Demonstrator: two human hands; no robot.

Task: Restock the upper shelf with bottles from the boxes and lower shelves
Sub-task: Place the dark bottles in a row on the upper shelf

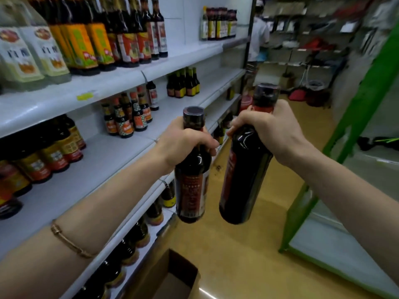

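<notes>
My left hand [183, 143] grips the neck of a dark bottle with a red label [191, 190], held upright in the aisle. Beside it, my right hand [267, 130] grips the neck of a second dark bottle [244, 180], which tilts slightly to the right. The two bottles hang close together without touching, out in front of the shelves. The upper shelf [121, 80] on the left carries dark bottles with orange labels [95, 42] and pale bottles [36, 55]. To their right that shelf is bare up to a small group of bottles [220, 23].
Lower shelves [90, 167] hold more dark bottles. An open cardboard box [172, 275] sits on the yellow floor below my arms. A green-framed rack [349, 134] stands on the right. A person in white [258, 37] stands at the aisle's far end.
</notes>
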